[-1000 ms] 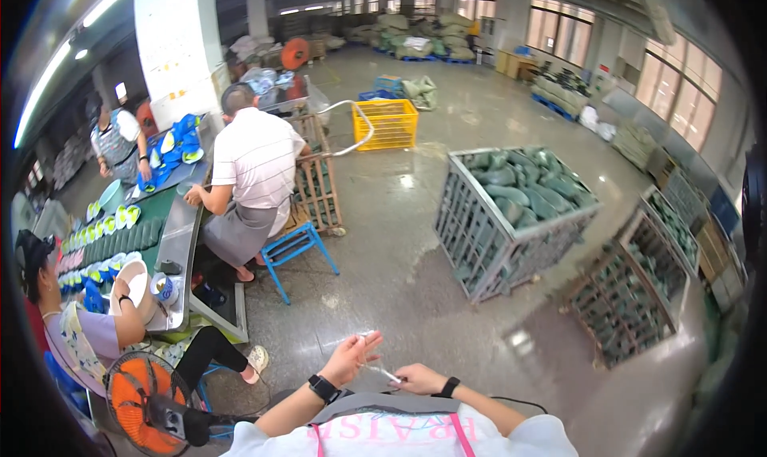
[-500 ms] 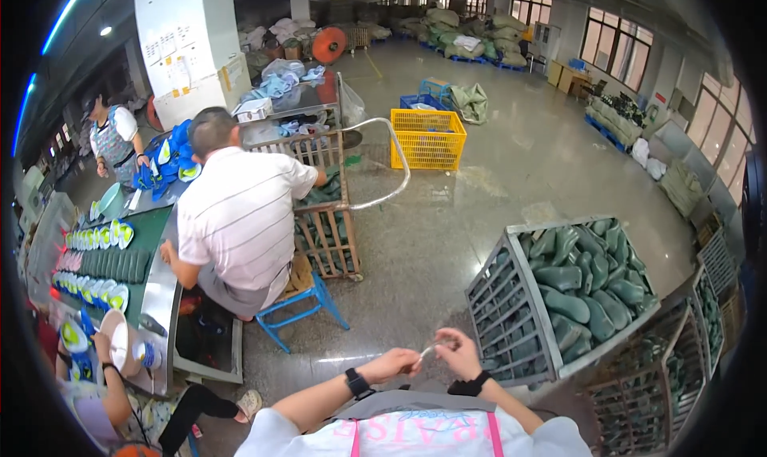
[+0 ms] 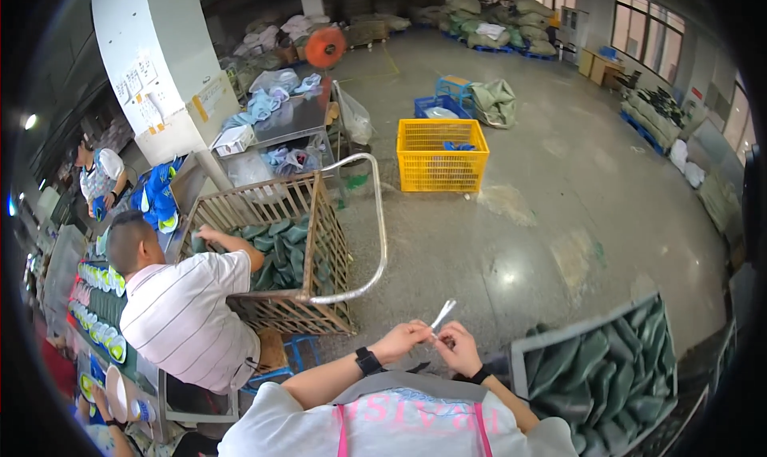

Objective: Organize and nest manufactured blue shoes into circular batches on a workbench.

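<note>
Head view: the left hand (image 3: 402, 341) and right hand (image 3: 457, 347) meet fingertip to fingertip, both pinched on the lower end of a thin pale strip (image 3: 442, 315). Its long axis runs from the grip toward one o'clock, free end uppermost. A grey crate (image 3: 595, 373) of dark green pieces lies at four o'clock, nearer the right hand.

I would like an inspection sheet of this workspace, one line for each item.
Surface: grey polished concrete floor, stained in patches.
Job's things: small pale strip pinched between both hands.
Clutter: wire cart and grey crate of dark green pieces; yellow crate.
Grips: left hand and right hand closed on the strip.
Cables: nothing seen.
Surroundings: seated person in striped shirt reaching into the cart; sacks at far wall.
</note>
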